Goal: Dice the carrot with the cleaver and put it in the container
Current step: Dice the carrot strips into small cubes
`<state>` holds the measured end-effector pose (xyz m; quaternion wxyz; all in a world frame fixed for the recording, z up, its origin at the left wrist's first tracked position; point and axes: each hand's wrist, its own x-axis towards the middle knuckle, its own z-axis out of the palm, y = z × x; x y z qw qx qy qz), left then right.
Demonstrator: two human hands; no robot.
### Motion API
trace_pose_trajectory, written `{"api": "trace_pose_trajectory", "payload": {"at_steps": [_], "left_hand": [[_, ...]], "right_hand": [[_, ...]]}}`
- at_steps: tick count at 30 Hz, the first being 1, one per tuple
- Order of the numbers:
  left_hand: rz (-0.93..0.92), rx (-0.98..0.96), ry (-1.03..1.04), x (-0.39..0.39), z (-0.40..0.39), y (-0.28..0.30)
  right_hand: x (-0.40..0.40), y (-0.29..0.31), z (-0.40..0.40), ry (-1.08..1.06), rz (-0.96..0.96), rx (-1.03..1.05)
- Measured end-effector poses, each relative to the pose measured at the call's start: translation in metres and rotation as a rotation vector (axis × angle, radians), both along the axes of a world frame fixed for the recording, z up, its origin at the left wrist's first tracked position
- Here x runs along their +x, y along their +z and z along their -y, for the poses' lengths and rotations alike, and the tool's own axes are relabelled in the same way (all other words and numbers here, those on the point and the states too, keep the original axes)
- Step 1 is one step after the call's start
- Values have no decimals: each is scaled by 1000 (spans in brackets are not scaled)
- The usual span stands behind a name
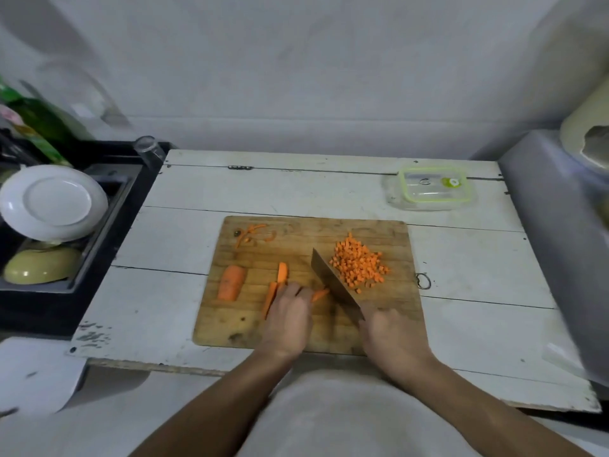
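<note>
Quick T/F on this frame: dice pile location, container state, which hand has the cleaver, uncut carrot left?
1. The diced carrot is in the container. False: it lies piled on the cutting board.
2. The right hand grips the cleaver. True.
3. The container sits on the board. False: it sits on the table, beyond the board's far right corner.
4. A carrot chunk lies uncut on the board's left side. True.
5. The left hand holds carrot strips beside the blade. True.
</note>
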<state>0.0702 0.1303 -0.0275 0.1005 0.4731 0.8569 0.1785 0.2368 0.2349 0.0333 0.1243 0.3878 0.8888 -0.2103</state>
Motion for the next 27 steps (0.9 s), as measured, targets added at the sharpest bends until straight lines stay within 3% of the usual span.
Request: {"api": "trace_pose_trajectory", "payload": {"at_steps": [7, 13, 27], "left_hand": [[-105, 109, -201, -10, 11, -19], [-138, 113, -237, -14, 7, -19], [-70, 53, -238, -14, 7, -21]], "right_hand": [[20, 13, -6, -19, -112, 44], [15, 8, 9, 107, 105, 109], [3, 13, 21, 83, 202, 39]]}}
